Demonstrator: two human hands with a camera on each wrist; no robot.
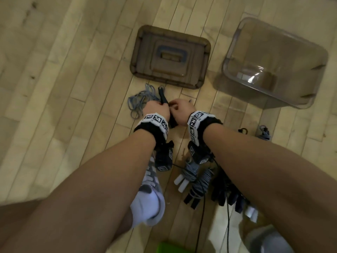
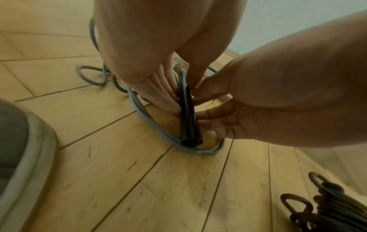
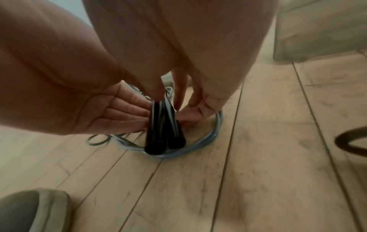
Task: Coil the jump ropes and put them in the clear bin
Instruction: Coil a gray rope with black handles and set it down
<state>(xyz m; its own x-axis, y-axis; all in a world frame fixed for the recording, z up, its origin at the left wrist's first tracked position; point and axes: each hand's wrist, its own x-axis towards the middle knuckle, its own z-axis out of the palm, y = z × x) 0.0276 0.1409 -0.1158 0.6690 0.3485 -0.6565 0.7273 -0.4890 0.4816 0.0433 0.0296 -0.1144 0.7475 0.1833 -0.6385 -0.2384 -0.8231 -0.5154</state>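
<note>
A jump rope with two black handles (image 1: pixel 162 95) and a grey-blue cord (image 1: pixel 138 103) is on the wooden floor in front of me. Both hands meet over the handles. My left hand (image 1: pixel 160 106) pinches them between fingers and thumb, and the right hand (image 1: pixel 177 108) grips them from the other side. The wrist views show the two handles (image 3: pixel 158 133) side by side, tilted, their ends over a loop of the cord (image 3: pixel 198 141). The remaining cord (image 2: pixel 151 124) lies loose and tangled to the left. The clear bin (image 1: pixel 226 64) stands open at the far right, with nothing visible inside.
The bin's lid (image 1: pixel 169 55) lies flat just beyond the rope. Several coiled jump ropes (image 1: pixel 198 179) lie near my feet, by my shoe (image 1: pixel 149 179). A small rope bundle (image 1: pixel 264 133) sits to the right. Thin black cables run across the floor below.
</note>
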